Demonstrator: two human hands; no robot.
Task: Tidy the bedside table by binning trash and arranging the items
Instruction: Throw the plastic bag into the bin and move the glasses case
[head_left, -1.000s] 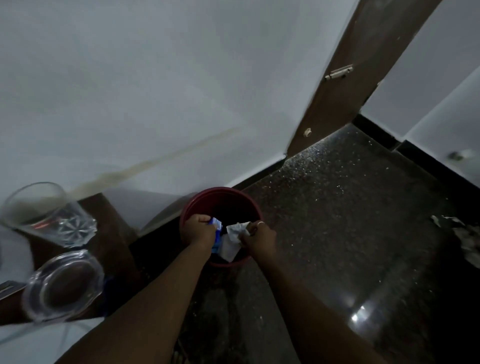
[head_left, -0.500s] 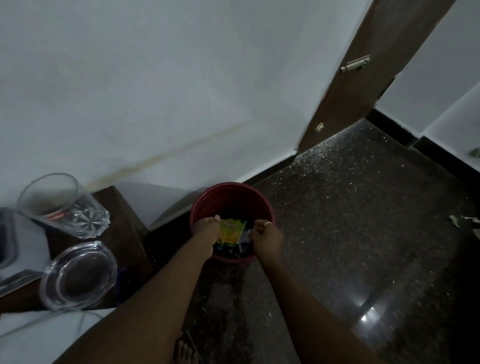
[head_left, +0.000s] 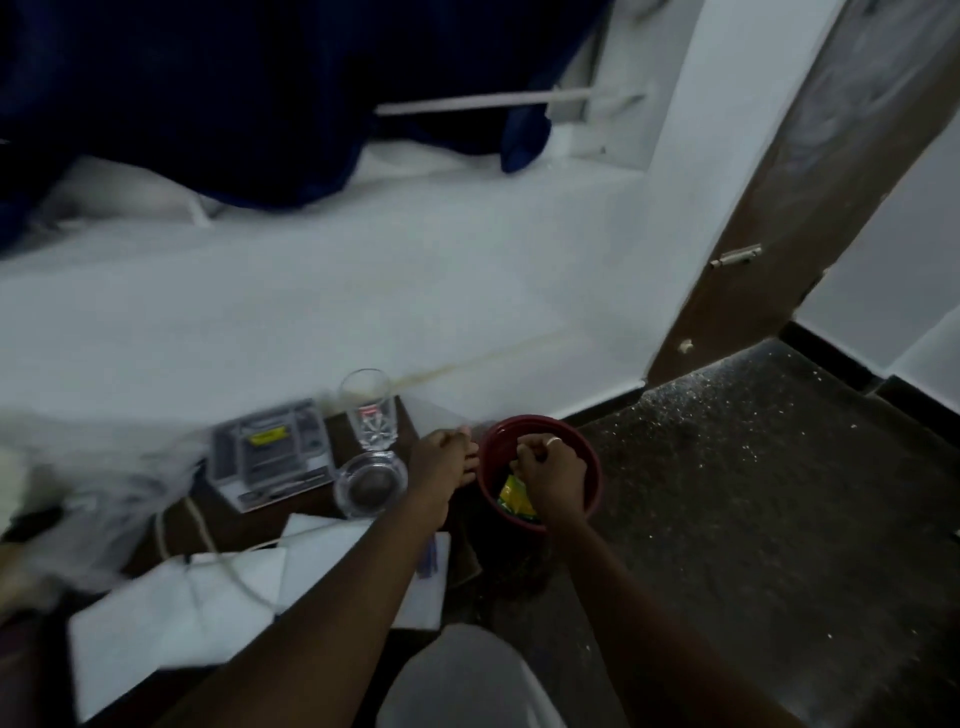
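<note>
A dark red bin (head_left: 535, 423) stands on the floor just right of the dark wooden bedside table (head_left: 244, 525). A yellow-green wrapper (head_left: 513, 496) lies inside it. My right hand (head_left: 551, 475) hovers over the bin's mouth, fingers curled, a ring on one finger, nothing visible in it. My left hand (head_left: 444, 463) is just left of the bin's rim, fingers closed, with nothing seen in it. On the table stand a clear tumbler (head_left: 370, 413), a round glass dish (head_left: 370, 484) and a clear plastic box (head_left: 270, 453).
White paper sheets (head_left: 176, 618) and a pale cord (head_left: 205, 540) lie across the table's near part. A white rounded object (head_left: 467, 680) sits at the bottom edge. Behind is a white wall with a dark blue curtain (head_left: 234, 93); a brown door frame (head_left: 779, 249) and dark speckled floor (head_left: 779, 493) lie right.
The blue and white scraps left my hands and dropped into the bin. My left hand moved left off the rim. The view pulled back, showing more of the table.
</note>
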